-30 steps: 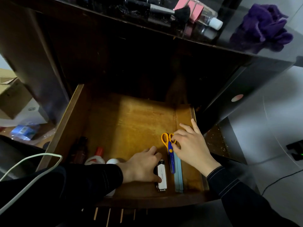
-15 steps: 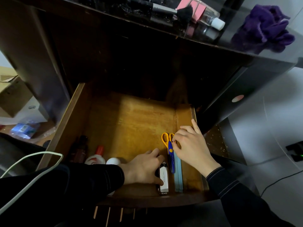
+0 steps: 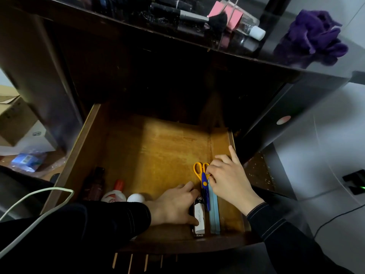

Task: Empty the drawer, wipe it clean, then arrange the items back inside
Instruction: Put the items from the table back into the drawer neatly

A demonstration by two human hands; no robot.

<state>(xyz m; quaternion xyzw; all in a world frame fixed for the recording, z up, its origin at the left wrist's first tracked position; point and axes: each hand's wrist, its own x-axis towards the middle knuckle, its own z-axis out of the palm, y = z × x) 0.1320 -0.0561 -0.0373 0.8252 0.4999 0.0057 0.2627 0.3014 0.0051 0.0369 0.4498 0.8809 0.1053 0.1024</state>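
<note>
The wooden drawer (image 3: 158, 147) stands pulled out below the dark desk. At its front right lie a small white case with a cartoon figure (image 3: 199, 216), yellow-handled blue scissors (image 3: 203, 177) and a pale blue strip (image 3: 214, 212), side by side. My left hand (image 3: 173, 206) lies against the case's left side, fingers curled along it. My right hand (image 3: 229, 178) touches the scissors' handle with its fingertips. At the front left are a dark brown bottle (image 3: 95, 182), a glue bottle with an orange cap (image 3: 116, 191) and a white round thing (image 3: 135, 197).
On the desk top lie a purple cloth (image 3: 314, 38), a make-up brush (image 3: 201, 18), a pink card (image 3: 227, 13) and a clear bottle with a white cap (image 3: 254, 31). Cardboard boxes (image 3: 13, 117) stand at the left. A white cable (image 3: 35, 206) crosses my left sleeve.
My left hand has nudged the white case slightly to the right, closer to the scissors. My right hand stays at the scissors' handle with hardly any movement.
</note>
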